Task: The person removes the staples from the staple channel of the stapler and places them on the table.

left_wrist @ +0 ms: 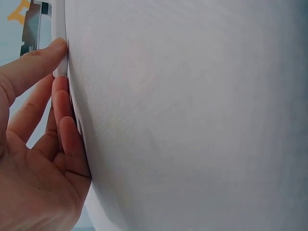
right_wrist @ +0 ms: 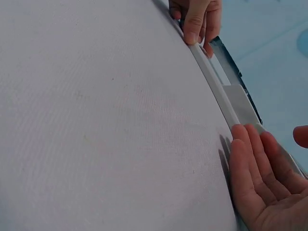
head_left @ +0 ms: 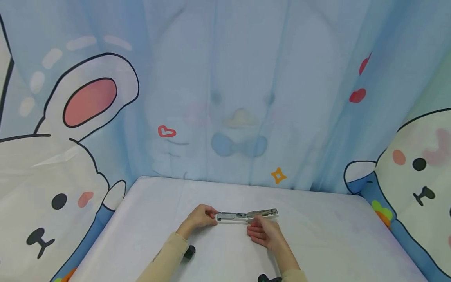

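A long white hinged device [head_left: 232,217] with metal strips inside lies across the white table, its right section [head_left: 264,213] angled up slightly; its exact kind is unclear. At its left end, my left hand [head_left: 201,217] pinches the white base between thumb and fingers. My right hand [head_left: 265,233] touches the near side around the joint. In the right wrist view, the fingers [right_wrist: 262,166] of that hand lie fairly straight along the white bar [right_wrist: 214,86], with the thumb standing apart. The left wrist view shows a notched metal piece [left_wrist: 32,26] beside the bar.
The white-covered tabletop [head_left: 334,231] ends at a blue curtain [head_left: 239,78] with cartoon prints. A small black object [head_left: 189,252] shows beside the left forearm, and another dark object [head_left: 268,278] sits at the bottom edge by the right wrist.
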`<state>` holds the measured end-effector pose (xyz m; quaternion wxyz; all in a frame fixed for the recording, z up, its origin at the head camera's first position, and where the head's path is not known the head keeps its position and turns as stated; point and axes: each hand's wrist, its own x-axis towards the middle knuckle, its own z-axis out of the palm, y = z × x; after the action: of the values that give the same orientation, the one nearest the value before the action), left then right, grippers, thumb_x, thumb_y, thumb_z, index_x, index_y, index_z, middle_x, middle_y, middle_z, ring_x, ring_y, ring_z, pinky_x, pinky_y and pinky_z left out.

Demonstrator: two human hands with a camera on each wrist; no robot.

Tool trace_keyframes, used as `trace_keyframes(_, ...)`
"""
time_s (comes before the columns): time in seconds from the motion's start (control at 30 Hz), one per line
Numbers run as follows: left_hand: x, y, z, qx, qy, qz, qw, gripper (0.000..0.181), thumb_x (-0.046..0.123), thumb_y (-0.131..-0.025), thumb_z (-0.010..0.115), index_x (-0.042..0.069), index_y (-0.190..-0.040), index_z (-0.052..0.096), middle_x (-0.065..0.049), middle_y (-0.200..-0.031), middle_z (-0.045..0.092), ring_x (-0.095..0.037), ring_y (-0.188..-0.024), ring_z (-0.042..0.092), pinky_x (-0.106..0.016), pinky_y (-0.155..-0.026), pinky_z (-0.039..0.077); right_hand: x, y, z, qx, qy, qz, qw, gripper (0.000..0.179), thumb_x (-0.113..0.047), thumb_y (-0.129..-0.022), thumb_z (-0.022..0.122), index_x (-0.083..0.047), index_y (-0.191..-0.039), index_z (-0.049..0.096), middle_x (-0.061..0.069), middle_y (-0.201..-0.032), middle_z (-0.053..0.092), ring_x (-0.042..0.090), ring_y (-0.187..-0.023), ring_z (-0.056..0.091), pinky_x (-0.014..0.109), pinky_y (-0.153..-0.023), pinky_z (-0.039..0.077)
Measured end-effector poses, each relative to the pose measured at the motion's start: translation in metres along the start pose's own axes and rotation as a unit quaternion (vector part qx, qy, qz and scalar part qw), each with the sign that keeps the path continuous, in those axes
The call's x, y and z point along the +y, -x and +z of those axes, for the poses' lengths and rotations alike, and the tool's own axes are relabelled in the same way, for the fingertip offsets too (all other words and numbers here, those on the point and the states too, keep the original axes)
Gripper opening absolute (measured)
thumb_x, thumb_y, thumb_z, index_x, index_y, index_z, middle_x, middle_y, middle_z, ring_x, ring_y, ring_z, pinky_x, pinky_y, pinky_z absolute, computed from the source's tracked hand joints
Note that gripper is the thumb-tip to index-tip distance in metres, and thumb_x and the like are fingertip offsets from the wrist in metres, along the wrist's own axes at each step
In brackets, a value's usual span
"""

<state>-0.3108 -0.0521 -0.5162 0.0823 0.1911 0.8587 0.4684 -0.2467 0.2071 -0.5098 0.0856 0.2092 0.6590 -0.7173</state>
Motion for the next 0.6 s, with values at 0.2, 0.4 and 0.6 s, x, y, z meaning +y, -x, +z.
trace_keyframes(0.2, -0.003, 0.004, 0.001, -0.004, -0.003, -0.011, 0.9999, 0.026, 0.004, -0.077, 0.081, 0.0, -0.102, 0.073, 0.003, -0.074, 0.057, -0.009, -0.067, 0.048, -0.025, -0.064, 0.041, 0.0, 0.005, 0.009, -0.04, 0.018, -0.001, 0.999, 0.049, -0.03, -0.098, 0.054, 0.011, -0.124, 0.055, 0.014, -0.096, 0.073, 0.024, -0.083, 0.073, 0.04, -0.073, 0.057)
trace_keyframes(0.4, 0.0, 0.002, -0.002, -0.002, -0.002, -0.009, 1.0, 0.026, 0.003, -0.077, 0.08, -0.001, -0.102, 0.072, 0.001, -0.074, 0.057, -0.01, -0.067, 0.048, -0.025, -0.064, 0.041, -0.017, 0.005, 0.021, -0.052, 0.059, -0.057, 0.9953, 0.045, -0.028, -0.101, 0.049, 0.007, -0.127, 0.056, 0.019, -0.111, 0.07, 0.025, -0.091, 0.072, 0.038, -0.075, 0.056)
trace_keyframes(0.6, 0.003, 0.0, -0.004, -0.008, -0.004, -0.008, 0.9999, 0.029, 0.002, -0.077, 0.08, -0.003, -0.105, 0.072, 0.002, -0.075, 0.057, -0.008, -0.066, 0.047, -0.023, -0.063, 0.04, -0.031, -0.001, 0.031, -0.016, 0.092, -0.086, 0.9919, 0.043, -0.024, -0.098, 0.054, 0.007, -0.128, 0.057, 0.023, -0.117, 0.067, 0.025, -0.089, 0.072, 0.036, -0.071, 0.057)
